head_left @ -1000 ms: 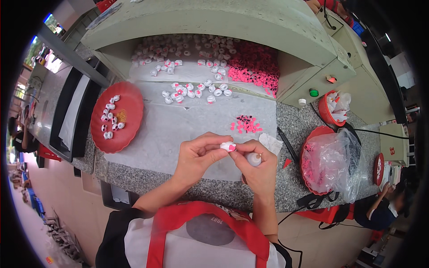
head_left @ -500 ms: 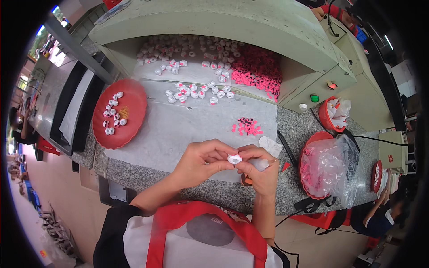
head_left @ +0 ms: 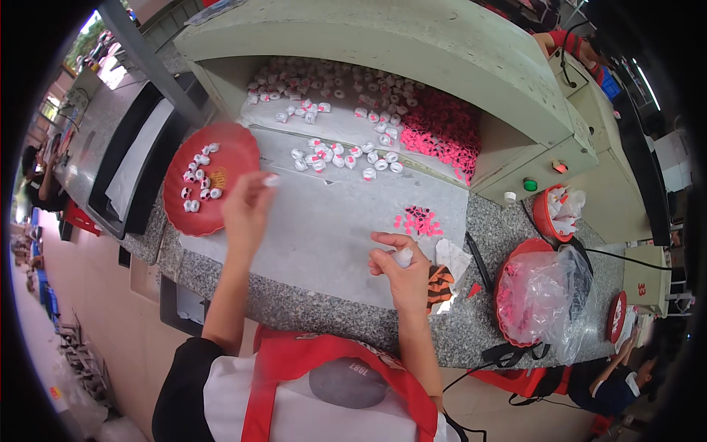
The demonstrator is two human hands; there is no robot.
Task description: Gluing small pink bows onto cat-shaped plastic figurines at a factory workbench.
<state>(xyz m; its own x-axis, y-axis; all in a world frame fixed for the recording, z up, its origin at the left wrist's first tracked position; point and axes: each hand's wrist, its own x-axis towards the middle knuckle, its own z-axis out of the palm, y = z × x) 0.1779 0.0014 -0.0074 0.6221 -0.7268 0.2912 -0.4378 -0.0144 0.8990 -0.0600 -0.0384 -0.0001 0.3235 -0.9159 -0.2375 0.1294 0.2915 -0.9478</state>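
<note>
My left hand [head_left: 247, 210], smeared by motion, is by the right rim of a red scalloped plate [head_left: 177, 202]. Between its fingertips is a small white rounded piece [head_left: 272, 180]. Several similar white pieces with dark and pink marks lie on that plate. Over the right part of the white sheet, my right hand [head_left: 405, 280] has its thumb and forefinger apart, while a small whitish translucent object [head_left: 403, 256], its kind unclear, is tucked in its curled fingers. Just beyond lies a small heap of pink and black flat bits [head_left: 418, 221].
A greenish metal hood [head_left: 383, 51] covers many white pieces and a large pink-and-black pile [head_left: 440, 132]. More white pieces [head_left: 339, 155] lie before it. To the right are a red basket [head_left: 543, 214], a plastic-covered red plate [head_left: 508, 324], a black stick-like tool [head_left: 479, 258] and orange-black striped cloth [head_left: 440, 286].
My hands have parted. The left has carried the white piece left to the red plate; the right has moved slightly left, still with the whitish object. The whole view has shifted a little.
</note>
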